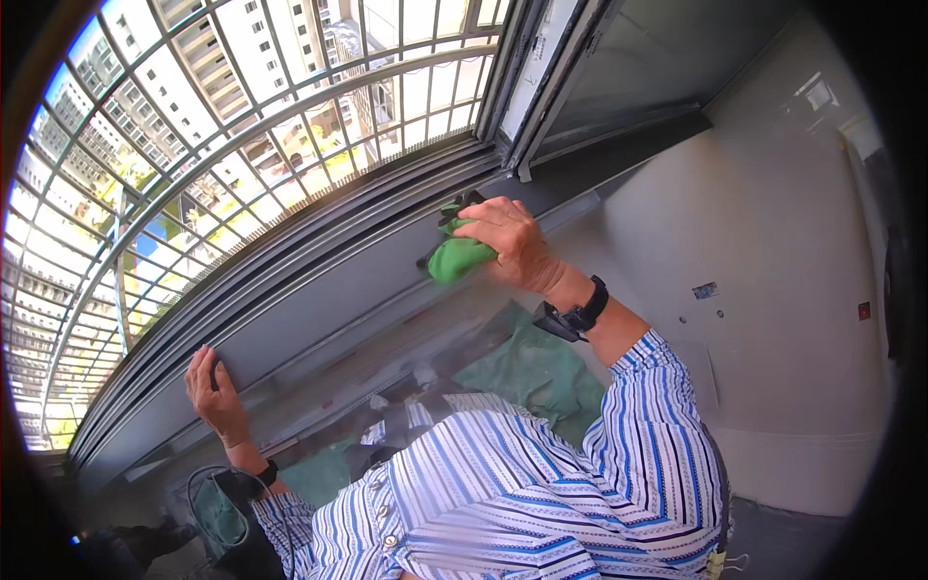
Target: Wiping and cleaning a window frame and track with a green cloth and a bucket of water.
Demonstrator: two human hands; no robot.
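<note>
My right hand [511, 243] is closed around a crumpled green cloth [457, 257] with dark edges. The cloth touches the grey window sill [362, 283] near the corner of the window frame [507, 130]. At the lower left, my left hand [216, 399] rests on the same sill beside the sliding tracks [290, 264], fingers bent and no object visible in it. Dark bands sit on both wrists; the right one carries a black box.
Beyond the tracks stands a curved metal window grille [239, 145], with tall buildings outside. Green sheeting [536, 362] lies below the sill. A pale wall [768, 254] rises on the right. A dark bag [239, 522] with a cable is at the lower left.
</note>
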